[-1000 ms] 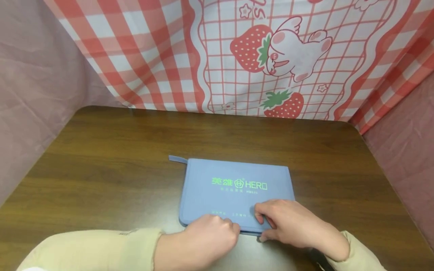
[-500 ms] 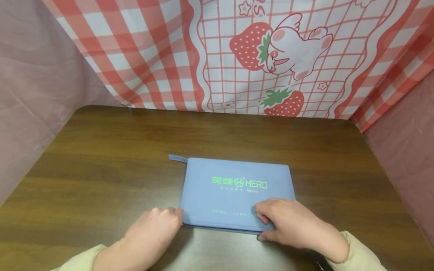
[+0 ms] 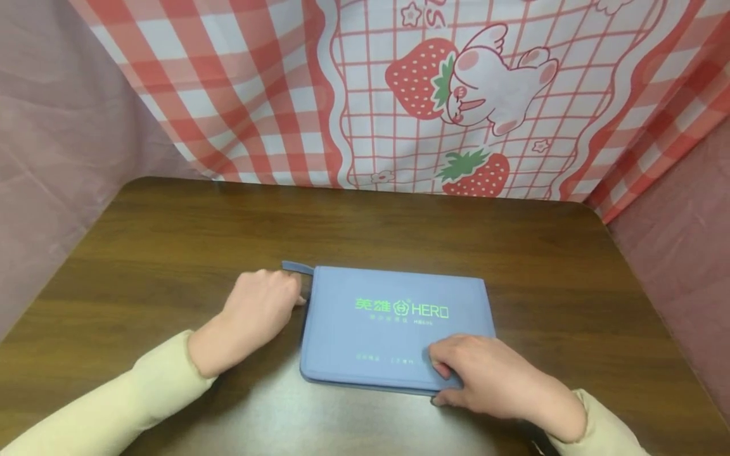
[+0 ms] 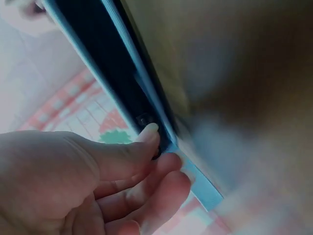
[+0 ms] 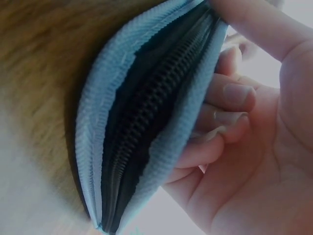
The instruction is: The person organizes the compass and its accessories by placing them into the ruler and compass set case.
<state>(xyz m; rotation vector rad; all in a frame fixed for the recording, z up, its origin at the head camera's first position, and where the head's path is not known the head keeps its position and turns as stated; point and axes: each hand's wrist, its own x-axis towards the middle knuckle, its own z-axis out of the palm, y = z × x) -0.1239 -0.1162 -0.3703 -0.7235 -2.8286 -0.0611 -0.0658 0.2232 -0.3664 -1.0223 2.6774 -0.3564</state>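
Head view: blue zip case (image 3: 393, 329) lies flat on the brown bench (image 3: 171, 240), green lettering up, long axis running left-right across the person. Left hand (image 3: 259, 310) sits at the case's left short edge, near the far-left corner, just under the blue pull strap (image 3: 298, 268) that sticks out leftward from that corner. Fingers are curled in; left wrist view shows thumb and fingertips (image 4: 168, 164) pinching a small dark zip slider (image 4: 145, 120) on the black zipper track, so the left grip is narrow and holding the slider. From that grip the case body lies to the right, and the track runs on toward the far corner and strap, away from the person; the near part of the left edge lies behind the grip, toward the person.

Right hand (image 3: 485, 373) is on the near-right corner of the case, fingers on top, thumb under the near edge. Right wrist view: fingers (image 5: 230, 95) curl round the blue edge, zipper teeth (image 5: 146, 122) gaping open between the two fabric lips. Right grip is closed round that corner, pinning it.

Judgement: the left hand is the one on the slider, the right one well apart at the opposite corner along the long axis, acting as anchor. Any slider travel would follow the short left edge, then turn along the far long edge. Strawberry-print cloth (image 3: 433, 95) hangs behind the bench, not touching the case.
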